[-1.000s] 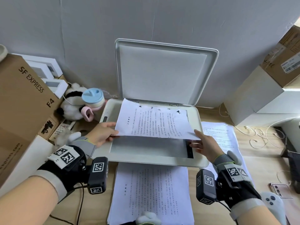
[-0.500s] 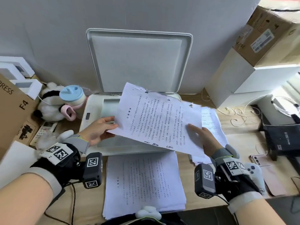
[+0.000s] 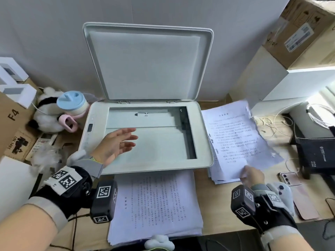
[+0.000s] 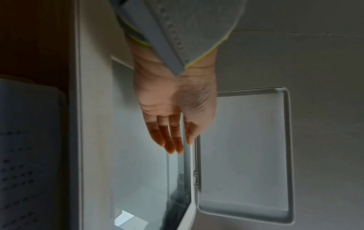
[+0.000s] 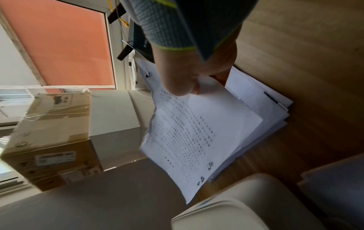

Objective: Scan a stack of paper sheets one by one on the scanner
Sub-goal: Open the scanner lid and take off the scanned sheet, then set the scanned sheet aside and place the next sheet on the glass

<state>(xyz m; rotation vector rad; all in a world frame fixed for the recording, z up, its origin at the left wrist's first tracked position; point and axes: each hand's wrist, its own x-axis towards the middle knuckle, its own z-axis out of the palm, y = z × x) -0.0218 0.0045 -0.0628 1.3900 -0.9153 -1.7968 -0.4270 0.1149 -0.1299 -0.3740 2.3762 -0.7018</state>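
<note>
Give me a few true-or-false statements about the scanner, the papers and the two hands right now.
1. The white flatbed scanner has its lid raised. True.
2. A sheet lies on the scanner glass. False: the glass is bare.
3. The right hand pinches a printed white paper sheet. True.
4. The left hand grips a sheet. False: it hovers open over the glass, holding nothing.
5. The blue-lidded cup stands right of the scanner. False: it stands left.
</note>
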